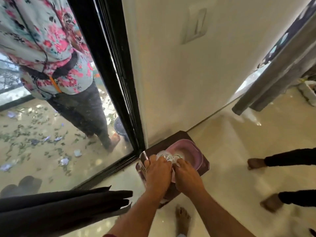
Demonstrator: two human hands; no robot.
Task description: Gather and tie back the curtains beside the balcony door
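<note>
Nearest, dark curtain [65, 207] bunched at lower left, untouched. Our left hand [158, 171] & right hand [187, 175] both curl round clear glasses [165, 155] over pink tub [189, 149] on stool [162, 146]; balcony door [109, 65] beyond.

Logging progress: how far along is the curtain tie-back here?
Done: nothing visibly tied. The dark curtain at lower left is bunched in folds with no tie around it. In hand: left hand and right hand both grip clear glassware over the pink tub, not fabric. Left: gathering and tying.
</note>
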